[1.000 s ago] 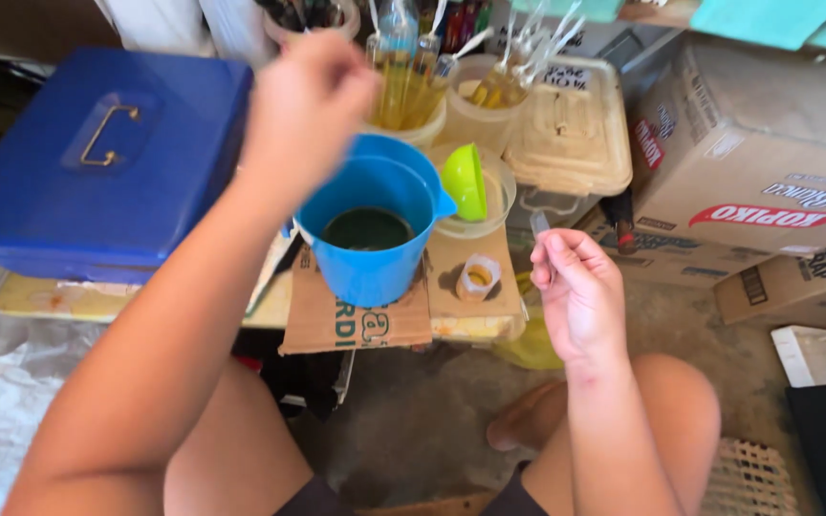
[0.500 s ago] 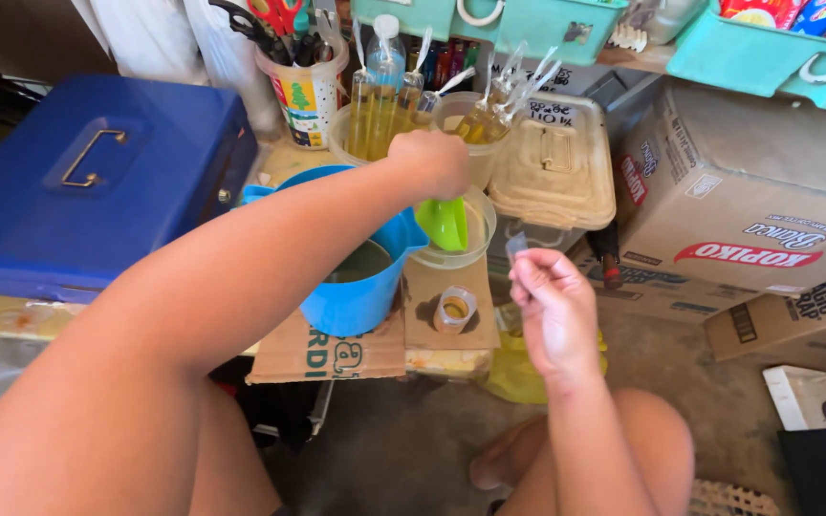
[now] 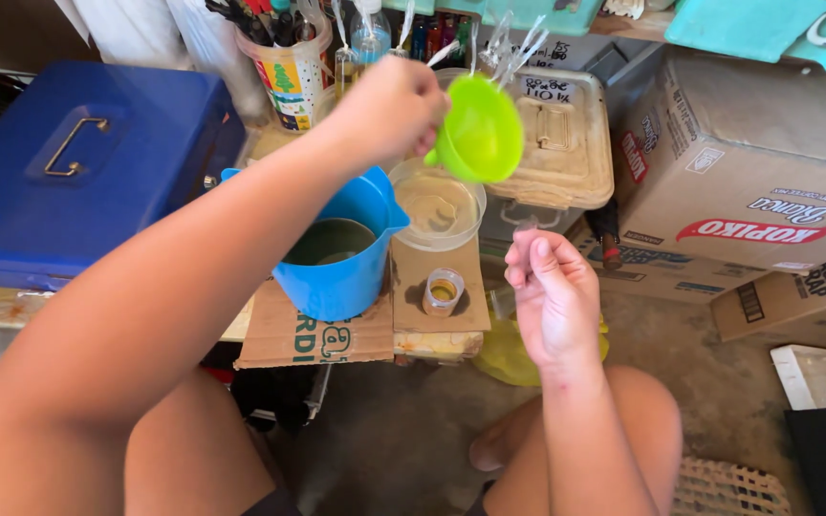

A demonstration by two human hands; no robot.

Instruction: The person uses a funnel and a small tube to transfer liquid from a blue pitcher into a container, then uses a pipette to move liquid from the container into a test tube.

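Reaching far across the desk [image 3: 270, 334], the left arm runs from near left to far centre, its hand [image 3: 389, 105] raised above the things with its grip clamped on the green funnel [image 3: 480, 134]. One funnel is seen, held tilted in the air, mouth facing the camera, above and just beyond the clear bowl [image 3: 439, 204]. The right hand [image 3: 552, 301] is held upright near centre-right, off the desk's right edge, fingers [image 3: 528, 253] pinched together on a small clear vial [image 3: 526, 225]; little of it shows. On the desk stand one blue jug [image 3: 336, 253] holding dark liquid, one bowl just right of it, and one small clear jar [image 3: 443, 291] near the bowl. One blue case [image 3: 78, 172] lies left; one cardboard box [image 3: 748, 182] sits far right.
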